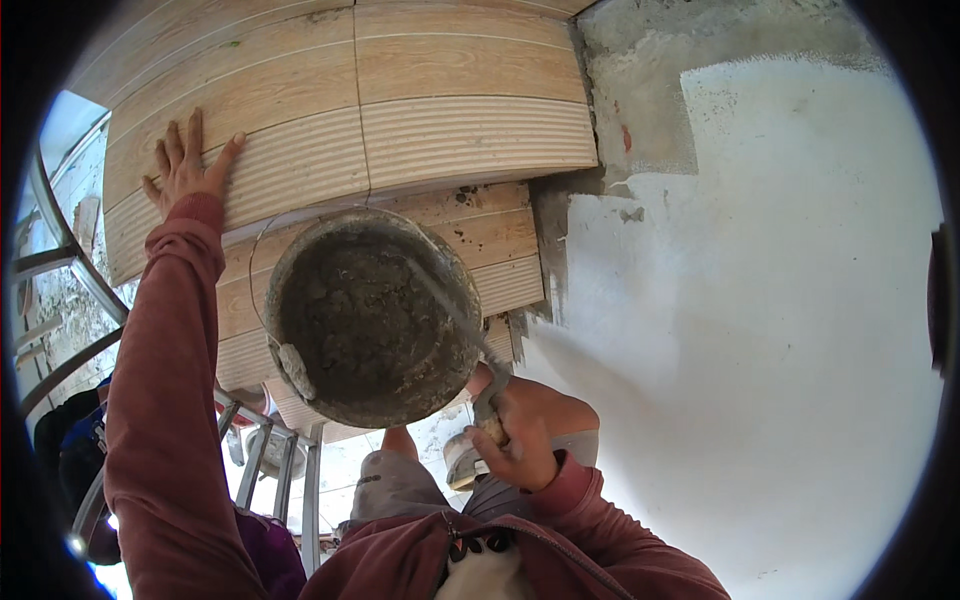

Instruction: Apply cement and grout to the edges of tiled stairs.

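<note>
My left hand lies flat with fingers spread on a wood-look stair tread, over the ribbed strip along its edge. Between my arms stands a round bucket with a wire handle, holding grey wet mortar. My right hand is closed round the handle of a trowel, right of the bucket. The trowel's narrow blade reaches up and left over the bucket's rim, its tip above the mortar.
On the right rises a wall coated white, with bare grey cement at its upper part. Metal railing curves along the left. Lower stair treads show beneath the bucket, with dark mortar spots. Another bucket stands below, near metal bars.
</note>
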The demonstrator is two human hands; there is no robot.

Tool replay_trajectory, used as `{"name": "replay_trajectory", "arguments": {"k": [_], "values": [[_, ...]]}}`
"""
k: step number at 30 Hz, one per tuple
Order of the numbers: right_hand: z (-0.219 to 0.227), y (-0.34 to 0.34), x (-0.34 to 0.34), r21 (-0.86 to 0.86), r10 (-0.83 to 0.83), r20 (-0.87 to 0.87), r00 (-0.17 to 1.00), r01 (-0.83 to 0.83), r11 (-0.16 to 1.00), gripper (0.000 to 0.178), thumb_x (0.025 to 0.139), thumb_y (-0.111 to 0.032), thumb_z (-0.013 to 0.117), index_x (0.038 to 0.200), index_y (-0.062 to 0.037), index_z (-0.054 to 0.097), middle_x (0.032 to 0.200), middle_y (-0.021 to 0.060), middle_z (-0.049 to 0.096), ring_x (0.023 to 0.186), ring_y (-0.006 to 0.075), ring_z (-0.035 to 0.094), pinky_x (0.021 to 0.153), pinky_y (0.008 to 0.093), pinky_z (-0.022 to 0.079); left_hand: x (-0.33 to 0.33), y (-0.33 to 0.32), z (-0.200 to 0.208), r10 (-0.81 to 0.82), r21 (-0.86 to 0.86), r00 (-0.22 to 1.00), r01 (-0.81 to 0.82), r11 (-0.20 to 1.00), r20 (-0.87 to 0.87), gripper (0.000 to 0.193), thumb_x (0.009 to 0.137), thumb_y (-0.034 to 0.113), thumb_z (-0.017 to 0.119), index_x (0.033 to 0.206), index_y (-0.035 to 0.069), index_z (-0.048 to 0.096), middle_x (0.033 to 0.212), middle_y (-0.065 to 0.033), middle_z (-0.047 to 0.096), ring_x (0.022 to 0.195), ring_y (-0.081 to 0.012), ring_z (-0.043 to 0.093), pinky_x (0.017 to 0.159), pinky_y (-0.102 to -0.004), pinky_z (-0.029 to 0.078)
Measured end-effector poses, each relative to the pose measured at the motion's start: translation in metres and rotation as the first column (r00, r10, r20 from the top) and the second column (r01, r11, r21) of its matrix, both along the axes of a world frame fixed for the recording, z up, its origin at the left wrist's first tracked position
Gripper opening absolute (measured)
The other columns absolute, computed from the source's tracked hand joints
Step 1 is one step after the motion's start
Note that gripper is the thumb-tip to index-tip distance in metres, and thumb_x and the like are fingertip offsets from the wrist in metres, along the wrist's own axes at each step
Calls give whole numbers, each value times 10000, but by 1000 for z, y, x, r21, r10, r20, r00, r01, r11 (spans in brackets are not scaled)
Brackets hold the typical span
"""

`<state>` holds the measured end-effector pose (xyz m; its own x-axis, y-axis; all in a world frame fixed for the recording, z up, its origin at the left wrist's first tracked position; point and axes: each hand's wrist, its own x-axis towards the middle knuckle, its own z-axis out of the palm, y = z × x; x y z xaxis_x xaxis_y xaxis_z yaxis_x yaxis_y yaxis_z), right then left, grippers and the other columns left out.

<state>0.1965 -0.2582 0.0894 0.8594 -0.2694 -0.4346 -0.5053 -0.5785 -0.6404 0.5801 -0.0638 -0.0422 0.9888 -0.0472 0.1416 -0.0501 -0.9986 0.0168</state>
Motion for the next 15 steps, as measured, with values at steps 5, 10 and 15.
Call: {"name": "replay_trajectory", "arguments": {"k": [5, 10, 15], "values": [[-13, -12, -22, 383, -542, -84, 836, 529, 757, 233, 733, -69, 582, 918, -1, 458, 691, 66, 515, 510, 132, 517, 458, 266, 433, 2, -3, 1, -1, -24, 1000, 1, 1000, -5, 722, 687, 678, 417, 1307, 347, 250, 1397, -30, 174, 1291, -244, 123, 998, -534, 42], [-42, -34, -44, 515, -680, -126, 722, 634, 577, 270, 728, -45, 580, 939, -32, 411, 668, 37, 476, 492, 107, 490, 452, 235, 421, 4, -3, 0, -36, -66, 999, 34, 997, -24, 662, 712, 626, 433, 1298, 370, 261, 1398, -29, 177, 1291, -247, 127, 988, -546, 37], [-67, -60, -23, 576, -578, -79, 812, 510, 639, 222, 735, -91, 552, 920, -23, 451, 702, 56, 514, 587, 153, 537, 520, 285, 434, 4, 7, 0, -86, -45, 995, 84, 995, -43, 630, 735, 565, 453, 1301, 370, 259, 1401, -24, 172, 1291, -249, 128, 979, -548, 43]]}}
